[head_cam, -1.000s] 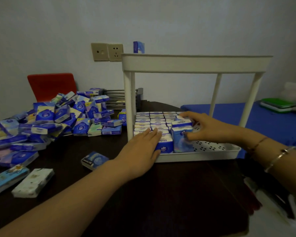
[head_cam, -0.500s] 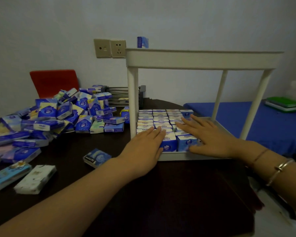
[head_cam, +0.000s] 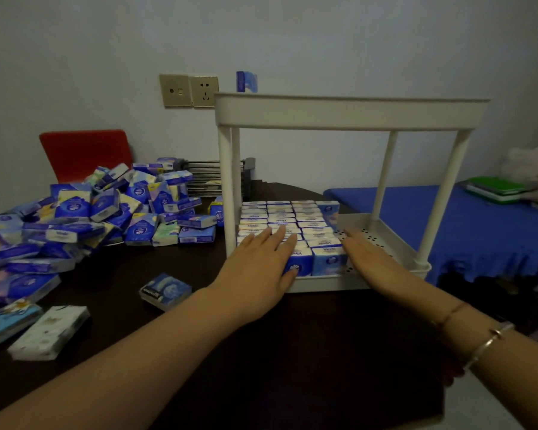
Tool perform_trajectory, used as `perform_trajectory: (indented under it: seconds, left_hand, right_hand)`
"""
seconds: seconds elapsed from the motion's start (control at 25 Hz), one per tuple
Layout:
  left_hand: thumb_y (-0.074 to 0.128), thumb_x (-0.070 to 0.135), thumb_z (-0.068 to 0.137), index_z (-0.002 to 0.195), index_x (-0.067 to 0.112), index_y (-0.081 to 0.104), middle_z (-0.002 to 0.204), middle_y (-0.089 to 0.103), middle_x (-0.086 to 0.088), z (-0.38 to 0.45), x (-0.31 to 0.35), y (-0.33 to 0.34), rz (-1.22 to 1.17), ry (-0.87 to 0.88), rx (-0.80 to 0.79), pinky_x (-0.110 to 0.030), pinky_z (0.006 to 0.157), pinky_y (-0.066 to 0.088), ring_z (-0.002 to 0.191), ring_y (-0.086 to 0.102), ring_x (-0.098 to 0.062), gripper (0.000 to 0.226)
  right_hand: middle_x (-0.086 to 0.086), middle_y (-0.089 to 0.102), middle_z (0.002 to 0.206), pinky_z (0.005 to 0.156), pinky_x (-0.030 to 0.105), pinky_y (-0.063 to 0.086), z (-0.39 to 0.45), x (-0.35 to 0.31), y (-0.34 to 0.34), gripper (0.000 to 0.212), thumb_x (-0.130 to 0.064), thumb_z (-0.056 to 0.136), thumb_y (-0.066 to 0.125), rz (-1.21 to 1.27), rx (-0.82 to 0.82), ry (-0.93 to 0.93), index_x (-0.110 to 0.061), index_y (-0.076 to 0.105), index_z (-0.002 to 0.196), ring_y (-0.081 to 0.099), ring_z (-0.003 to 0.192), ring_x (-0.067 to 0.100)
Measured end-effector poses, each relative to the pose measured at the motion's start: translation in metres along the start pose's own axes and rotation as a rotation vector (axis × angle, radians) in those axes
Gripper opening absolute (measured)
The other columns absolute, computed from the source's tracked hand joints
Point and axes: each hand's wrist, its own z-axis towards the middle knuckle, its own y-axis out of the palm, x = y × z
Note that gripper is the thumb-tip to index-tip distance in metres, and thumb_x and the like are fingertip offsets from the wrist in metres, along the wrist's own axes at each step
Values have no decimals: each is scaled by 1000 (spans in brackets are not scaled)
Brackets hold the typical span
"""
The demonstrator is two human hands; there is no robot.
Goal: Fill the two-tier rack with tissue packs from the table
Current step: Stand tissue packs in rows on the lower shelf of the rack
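Observation:
A white two-tier rack [head_cam: 351, 111] stands on the dark table [head_cam: 292, 352]. Its lower tier holds upright rows of blue-and-white tissue packs [head_cam: 295, 218] on the left side; the perforated right part is bare. My left hand [head_cam: 261, 268] lies flat with straight fingers on the front-left packs. My right hand [head_cam: 370, 259] is flat, its palm edge against the right side of the front pack [head_cam: 326, 260]. One pack [head_cam: 246, 81] stands on the upper tier at the back left. A big heap of packs [head_cam: 100, 212] lies on the table's left.
Loose packs lie near the front left: a dark blue one [head_cam: 165, 291], a white one [head_cam: 48, 332] and a light blue one [head_cam: 7, 321]. A red chair back [head_cam: 86, 152] stands behind the heap. A blue-covered surface [head_cam: 479, 225] with green books [head_cam: 494, 187] is at right.
My right hand let go of the pack it set in the front row, pressed flat on the packs, then slid to the right side of the row. My left hand stayed flat on the packs.

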Motion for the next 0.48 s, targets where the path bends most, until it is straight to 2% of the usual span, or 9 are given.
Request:
perform_trajectory:
  seconds: [0.08, 0.2, 0.28, 0.36, 0.4, 0.48]
  left_hand:
    - [33, 45, 99, 151, 25, 4, 160, 3, 0, 4, 2, 1, -13, 8, -3, -33, 117, 5, 146, 4, -17, 63]
    - [33, 42, 100, 151, 24, 5, 160, 4, 0, 6, 2, 4, -21, 5, -33, -34, 118, 7, 146, 5, -16, 62]
    - [32, 39, 101, 151, 23, 5, 160, 3, 0, 6, 1, 6, -20, 10, -28, -33, 118, 8, 146, 5, -16, 60]
    - [32, 37, 101, 151, 23, 6, 160, 4, 0, 6, 0, 6, -23, 19, -11, -33, 118, 8, 146, 4, -16, 58]
    - [32, 36, 101, 151, 23, 6, 160, 3, 0, 5, 0, 5, -30, 22, -7, -32, 118, 8, 146, 4, -15, 58]
    - [33, 35, 101, 151, 22, 6, 160, 3, 0, 3, -1, 2, -59, 30, -10, -30, 117, 6, 146, 3, -14, 58]
  right_hand:
    - [11, 43, 140, 97, 27, 36, -1, -2, 5, 30, -26, 102, 28, -206, -21, 65, -11, 36, 127, 47, 119, 20]
    - [15, 44, 141, 109, 41, 32, 3, -1, 10, 28, -26, 102, 26, -293, -99, 88, -12, 33, 126, 47, 122, 26]
    - [11, 43, 143, 115, 44, 19, 5, 1, 12, 34, -31, 103, 20, -330, -152, 51, -17, 32, 131, 44, 127, 24]
    - [6, 41, 146, 117, 43, 5, 6, 2, 13, 50, -44, 100, 8, -228, -178, 59, -26, 33, 139, 36, 135, 19]
    - [5, 40, 148, 117, 43, 1, 8, 4, 15, 57, -50, 98, 3, -199, -168, 75, -30, 33, 142, 31, 139, 17]
    - [5, 31, 153, 117, 44, 0, 8, 7, 18, 59, -55, 95, 1, -255, -164, 83, -34, 21, 147, 19, 144, 18]
